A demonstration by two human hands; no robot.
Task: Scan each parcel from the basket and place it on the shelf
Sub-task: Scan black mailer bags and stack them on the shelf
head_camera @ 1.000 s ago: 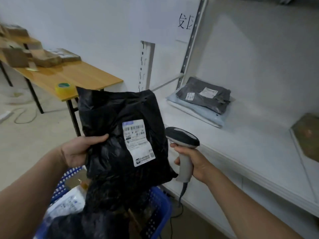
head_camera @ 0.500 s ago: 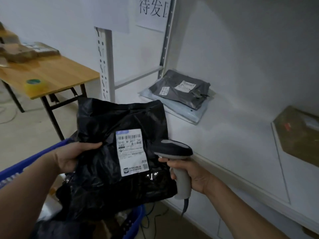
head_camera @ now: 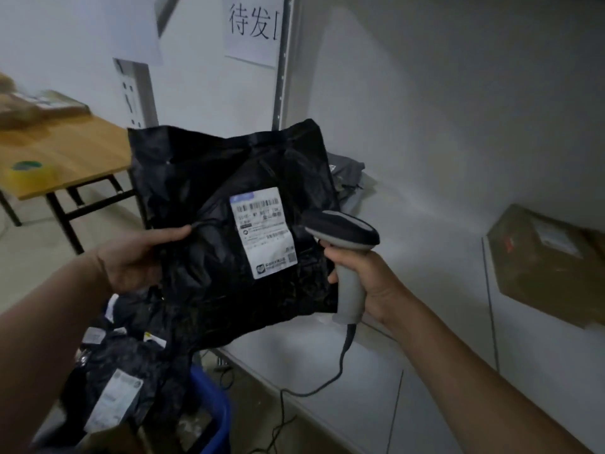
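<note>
Left hand grips the left edge of a black crinkled plastic mailer parcel, with the thumb laid across its front and the fingers hidden behind it. The parcel is held upright in the air to the right of that hand, above a blue plastic basket and in front of the edge of the white shelf. A white printed shipping label on the parcel's right half faces the camera. Right hand is wrapped round the pale grey handle of a handheld barcode scanner with a dark head. The scanner's head overlaps the parcel's right side, just beside the label, and points left. A dark cable hangs from the base of the handle, down past the shelf edge. More black bagged parcels with white labels lie in the basket. On the shelf, a grey mailer bag shows partly behind the held parcel, and a brown cardboard box sits well apart at the right. At left stands a wooden bench carrying a yellow tape roll and blurred brown packages. A paper sign with handwritten characters hangs on the wall above.
</note>
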